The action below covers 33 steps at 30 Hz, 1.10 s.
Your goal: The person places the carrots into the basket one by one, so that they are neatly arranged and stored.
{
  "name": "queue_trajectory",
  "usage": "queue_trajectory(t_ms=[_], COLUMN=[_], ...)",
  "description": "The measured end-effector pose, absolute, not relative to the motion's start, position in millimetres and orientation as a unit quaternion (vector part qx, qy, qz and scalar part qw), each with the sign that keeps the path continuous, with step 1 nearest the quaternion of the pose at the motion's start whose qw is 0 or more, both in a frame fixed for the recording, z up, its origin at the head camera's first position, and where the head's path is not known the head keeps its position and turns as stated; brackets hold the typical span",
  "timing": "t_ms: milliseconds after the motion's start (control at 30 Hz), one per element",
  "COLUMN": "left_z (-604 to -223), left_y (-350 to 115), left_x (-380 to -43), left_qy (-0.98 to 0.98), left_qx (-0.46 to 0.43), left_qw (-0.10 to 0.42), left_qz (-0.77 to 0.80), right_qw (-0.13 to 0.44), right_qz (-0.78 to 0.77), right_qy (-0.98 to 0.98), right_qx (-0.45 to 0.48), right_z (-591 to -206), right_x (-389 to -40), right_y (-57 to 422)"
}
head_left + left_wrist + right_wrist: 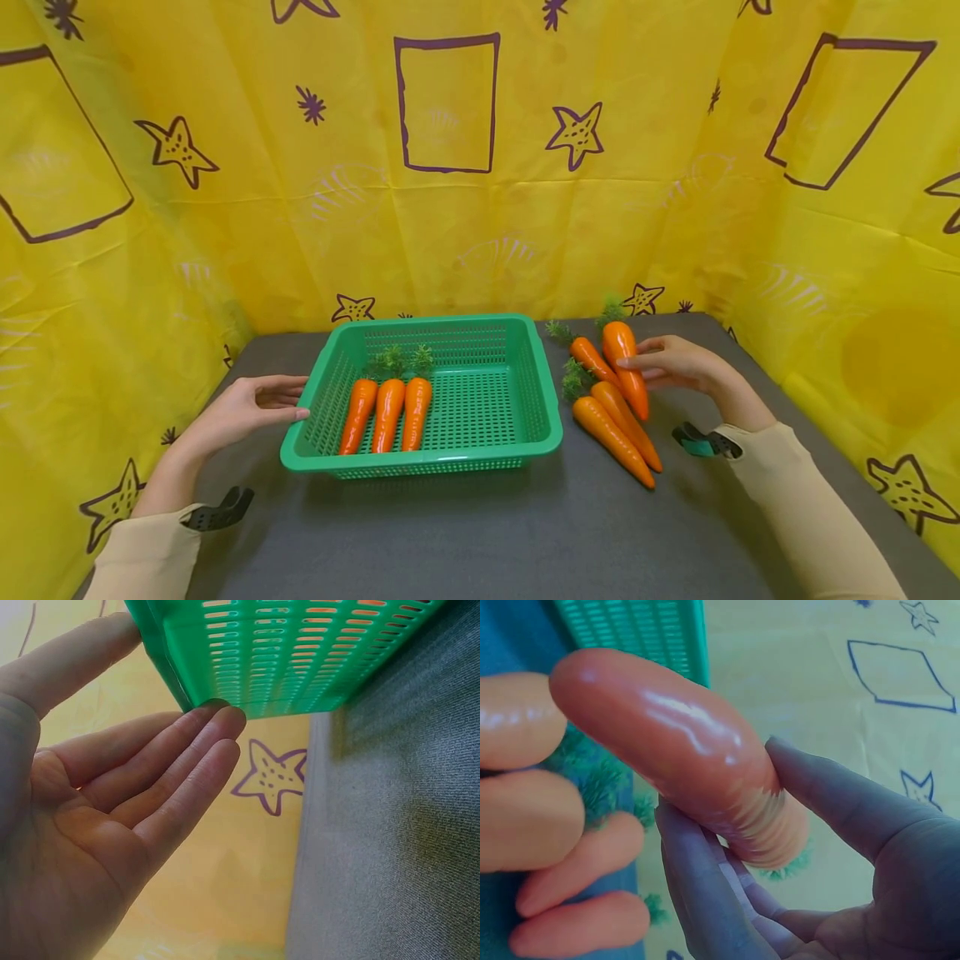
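Note:
A smooth orange carrot (625, 358) with a green leafy top is pinched between the thumb and fingers of my right hand (675, 364). In the right wrist view this carrot (675, 727) lies across the grip, its tapered end away from the palm. My left hand (240, 408) touches the left rim of a green plastic basket (420, 456). The left wrist view has its fingers straight against the basket's outer wall (262, 660). Inside the basket, three carrots (388, 417) lie side by side at the left, leafy tops toward the back.
Right of the basket, more carrots (613, 440) lie close together on the dark grey tabletop (465, 533), partly overlapping. A yellow patterned cloth (450, 225) rises around the back and sides of the table.

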State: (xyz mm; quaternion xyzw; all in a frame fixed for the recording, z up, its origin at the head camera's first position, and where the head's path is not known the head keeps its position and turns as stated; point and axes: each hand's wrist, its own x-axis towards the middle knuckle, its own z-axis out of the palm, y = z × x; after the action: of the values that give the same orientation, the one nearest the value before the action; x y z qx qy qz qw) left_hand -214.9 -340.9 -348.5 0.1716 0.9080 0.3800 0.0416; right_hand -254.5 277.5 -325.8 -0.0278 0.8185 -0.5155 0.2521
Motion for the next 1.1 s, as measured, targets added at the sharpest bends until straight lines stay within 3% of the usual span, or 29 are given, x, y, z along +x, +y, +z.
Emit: queue_trajectory(t_ms=[1100], left_z=[-350], left_y=[-341], left_x=[-215], left_qy=[0.911], left_qx=[0.169], left_qw=[0.044], left_qz=[0.374], right_qw=[0.255], right_qz=[-0.469], right_qy=[0.842], right_qx=[-0.072], right_z=[-294], right_x=[-276], right_y=[205])
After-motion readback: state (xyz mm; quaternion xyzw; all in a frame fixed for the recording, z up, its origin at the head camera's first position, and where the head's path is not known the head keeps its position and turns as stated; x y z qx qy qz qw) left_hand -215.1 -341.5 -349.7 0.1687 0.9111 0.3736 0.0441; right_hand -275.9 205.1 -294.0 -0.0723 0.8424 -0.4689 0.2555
